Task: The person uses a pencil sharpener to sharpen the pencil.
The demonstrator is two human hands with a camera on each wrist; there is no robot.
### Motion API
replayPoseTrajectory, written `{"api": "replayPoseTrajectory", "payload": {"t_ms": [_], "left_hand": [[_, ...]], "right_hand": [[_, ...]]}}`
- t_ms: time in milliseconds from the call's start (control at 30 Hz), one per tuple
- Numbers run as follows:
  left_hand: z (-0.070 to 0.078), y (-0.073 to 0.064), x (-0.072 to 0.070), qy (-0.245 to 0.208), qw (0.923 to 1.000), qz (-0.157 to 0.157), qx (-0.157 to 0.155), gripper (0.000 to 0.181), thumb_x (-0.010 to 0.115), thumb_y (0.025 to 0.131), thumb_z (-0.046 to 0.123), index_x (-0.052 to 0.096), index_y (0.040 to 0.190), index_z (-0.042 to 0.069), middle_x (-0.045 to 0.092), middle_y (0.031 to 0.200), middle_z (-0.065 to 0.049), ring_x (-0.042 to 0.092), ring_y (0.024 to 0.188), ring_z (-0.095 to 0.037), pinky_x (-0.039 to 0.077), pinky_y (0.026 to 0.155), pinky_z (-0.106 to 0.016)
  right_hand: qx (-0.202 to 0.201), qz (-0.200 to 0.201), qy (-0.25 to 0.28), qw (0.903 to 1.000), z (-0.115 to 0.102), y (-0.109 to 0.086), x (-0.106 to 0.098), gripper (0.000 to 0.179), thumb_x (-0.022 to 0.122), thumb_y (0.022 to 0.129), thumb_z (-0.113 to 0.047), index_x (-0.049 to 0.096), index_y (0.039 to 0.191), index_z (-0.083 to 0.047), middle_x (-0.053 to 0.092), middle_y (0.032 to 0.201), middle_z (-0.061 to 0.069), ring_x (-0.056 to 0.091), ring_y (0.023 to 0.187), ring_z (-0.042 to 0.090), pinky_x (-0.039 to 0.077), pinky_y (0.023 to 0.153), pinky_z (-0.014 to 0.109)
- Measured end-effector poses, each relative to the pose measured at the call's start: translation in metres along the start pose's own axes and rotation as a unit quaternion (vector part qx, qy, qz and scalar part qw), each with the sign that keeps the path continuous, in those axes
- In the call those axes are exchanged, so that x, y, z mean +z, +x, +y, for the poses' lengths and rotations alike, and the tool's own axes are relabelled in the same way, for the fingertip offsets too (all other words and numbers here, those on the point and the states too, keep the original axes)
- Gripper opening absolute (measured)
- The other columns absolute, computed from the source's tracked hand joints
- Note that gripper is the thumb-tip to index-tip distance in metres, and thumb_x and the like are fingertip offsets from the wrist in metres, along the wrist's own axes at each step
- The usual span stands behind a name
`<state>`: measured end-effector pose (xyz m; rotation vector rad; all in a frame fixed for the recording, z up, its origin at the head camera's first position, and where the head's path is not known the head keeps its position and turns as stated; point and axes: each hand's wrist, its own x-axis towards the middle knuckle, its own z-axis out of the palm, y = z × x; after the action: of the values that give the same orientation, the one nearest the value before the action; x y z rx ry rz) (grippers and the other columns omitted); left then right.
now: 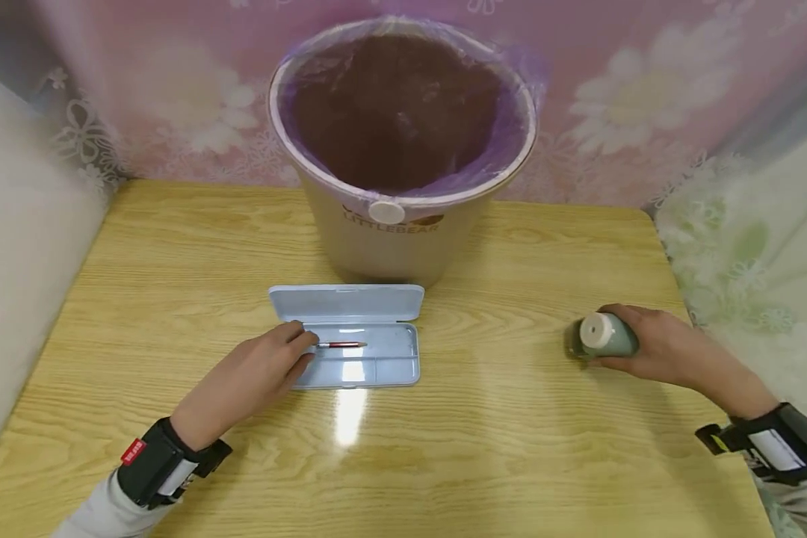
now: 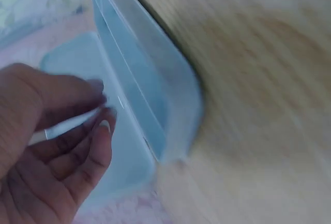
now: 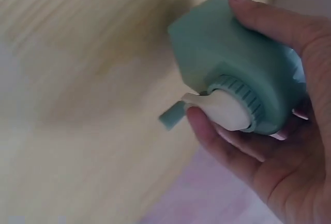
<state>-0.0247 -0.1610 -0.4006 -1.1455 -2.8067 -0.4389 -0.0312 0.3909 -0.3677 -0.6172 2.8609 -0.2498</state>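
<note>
A pale blue pencil case (image 1: 398, 372) lies open on the table, its lid (image 1: 346, 303) raised at the back. My left hand (image 1: 269, 362) is over the case's left end, thumb and fingertips pinching a red pencil (image 1: 343, 344). The pencil's sharpened tip points right above the case; its other end is hidden by the fingers in the head view. To the right, my right hand (image 1: 659, 345) grips a green hand-crank pencil sharpener (image 3: 227, 48) around its body. The white front with a round hole faces up in the head view; the right wrist view shows its cream crank (image 3: 222, 109).
Behind the case stands a tall beige bin (image 1: 390, 250) lined with a purple bag. The wooden table (image 1: 477, 448) extends to a flowered pink curtain (image 1: 195, 97) at the back. A white surface (image 1: 27, 224) borders it on the left, and a pale green flowered cloth (image 1: 767, 232) on the right.
</note>
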Motion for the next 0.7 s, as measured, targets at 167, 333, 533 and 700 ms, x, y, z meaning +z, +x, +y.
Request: {"api": "replayPoseTrajectory", "payload": {"t_ms": [167,333,533,700], "left_hand": [[0.01,0.027,0.005,0.034,0.9992,-0.01,0.018,0.011,0.076,0.089,0.003,0.067,0.094,0.002,0.057,0.08,-0.004,0.057,0.065,-0.011,0.05,0.054,-0.025],[0.016,0.048,0.017,0.039,0.9974,-0.052,0.031,0.004,0.071,0.094,0.006,0.07,0.091,0.004,0.059,0.08,-0.004,0.059,0.067,-0.011,0.049,0.052,-0.023],[0.013,0.056,0.026,0.008,0.9965,-0.084,0.003,0.009,0.067,0.097,0.009,0.071,0.09,0.006,0.06,0.081,-0.004,0.061,0.069,-0.012,0.05,0.056,-0.024],[0.009,0.057,0.028,0.008,0.9964,-0.083,0.012,0.014,0.067,0.097,0.007,0.067,0.084,0.005,0.055,0.077,-0.003,0.059,0.065,-0.014,0.049,0.053,-0.024]], "right_hand": [[-0.065,-0.003,0.011,0.9978,-0.077,0.039,0.003,0.068,0.091,0.074,-0.035,0.061,0.127,-0.004,0.071,0.107,0.015,0.072,0.089,0.027,0.058,0.071,0.045],[-0.111,-0.009,-0.002,0.9938,-0.125,0.065,0.015,0.07,0.091,0.072,-0.041,0.063,0.126,-0.007,0.072,0.107,0.01,0.071,0.09,0.023,0.059,0.072,0.04],[-0.132,-0.03,0.0,0.9908,-0.15,0.084,0.029,0.069,0.089,0.076,-0.042,0.062,0.127,-0.006,0.071,0.108,0.009,0.07,0.089,0.02,0.058,0.071,0.037],[-0.153,-0.011,-0.008,0.9881,-0.154,0.091,0.038,0.07,0.088,0.076,-0.045,0.061,0.128,-0.006,0.071,0.11,0.01,0.069,0.091,0.022,0.059,0.073,0.037]]}}
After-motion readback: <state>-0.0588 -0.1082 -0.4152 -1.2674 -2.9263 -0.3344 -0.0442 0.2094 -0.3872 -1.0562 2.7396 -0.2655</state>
